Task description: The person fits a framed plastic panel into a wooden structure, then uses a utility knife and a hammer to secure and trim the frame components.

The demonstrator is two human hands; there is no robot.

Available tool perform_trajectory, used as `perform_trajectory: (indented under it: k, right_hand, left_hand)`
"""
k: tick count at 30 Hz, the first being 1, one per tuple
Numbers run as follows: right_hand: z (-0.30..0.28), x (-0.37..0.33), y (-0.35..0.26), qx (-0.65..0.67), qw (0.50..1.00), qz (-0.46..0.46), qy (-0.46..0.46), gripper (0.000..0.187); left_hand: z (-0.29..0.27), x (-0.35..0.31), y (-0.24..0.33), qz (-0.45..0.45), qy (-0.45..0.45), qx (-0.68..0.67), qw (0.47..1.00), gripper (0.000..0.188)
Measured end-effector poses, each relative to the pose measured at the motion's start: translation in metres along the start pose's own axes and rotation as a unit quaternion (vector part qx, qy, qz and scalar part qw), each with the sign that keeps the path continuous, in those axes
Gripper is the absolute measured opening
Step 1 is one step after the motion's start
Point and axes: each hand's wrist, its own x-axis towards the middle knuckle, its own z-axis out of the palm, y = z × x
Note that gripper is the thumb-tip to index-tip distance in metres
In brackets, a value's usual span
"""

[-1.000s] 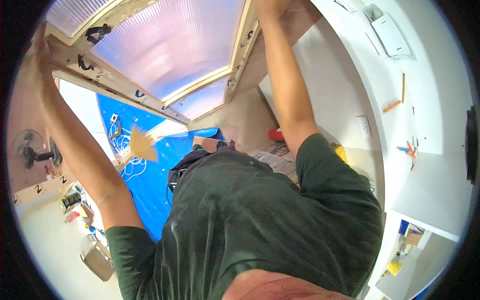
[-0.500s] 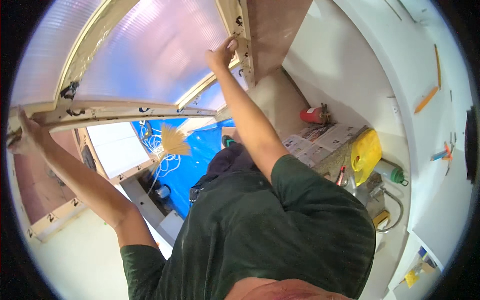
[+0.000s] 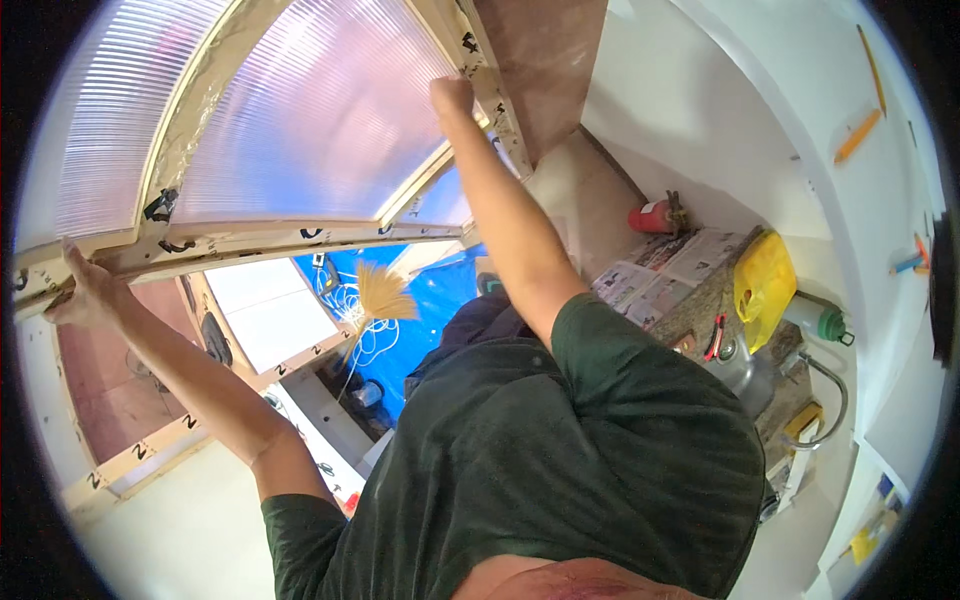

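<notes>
Both arms reach overhead to a cream wooden frame (image 3: 250,240) set with ribbed translucent panels (image 3: 320,110). The left hand (image 3: 85,295) grips the frame's lower rail, fingers curled around its edge. The right hand (image 3: 452,95) is closed against the frame's side rail; what lies under its fingers is hidden. Below, a straw broom (image 3: 385,295) stands over a blue tarpaulin (image 3: 440,290), partly hidden by the person's green shirt.

Both my arms raised. My left hand (image 3: 88,292) grips the cream wooden frame bar (image 3: 250,240) at far left; my right hand (image 3: 452,95) presses the frame's right upright. Translucent ribbed plastic panel (image 3: 310,110) fills the frame. Below it: straw broom head (image 3: 385,292) over blue tarp (image 3: 440,290). Right side: red cylinder (image 3: 648,216), newspapers (image 3: 660,275), yellow plastic jug (image 3: 764,285), steel sink (image 3: 745,375).
</notes>
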Motion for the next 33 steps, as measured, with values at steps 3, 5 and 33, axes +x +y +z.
perform_trajectory:
  k: [3, 5, 33]
  right_hand:
    - [-0.036, 0.040, 0.014, -0.005, 0.996, -0.070, 0.053, 0.031]
    - [-0.053, 0.003, 0.000, -0.052, 0.991, -0.099, 0.073, 0.029]
    - [-0.077, -0.040, -0.121, -0.073, 0.836, -0.513, 0.180, 0.071]
  left_hand:
    - [0.027, -0.006, 0.027, -0.019, 0.006, -0.091, 0.996, 0.094]
    - [-0.001, -0.013, 0.006, -0.030, 0.026, -0.059, 0.997, 0.095]
    - [-0.001, -0.024, 0.082, 0.022, -0.017, -0.018, 0.999, 0.096]
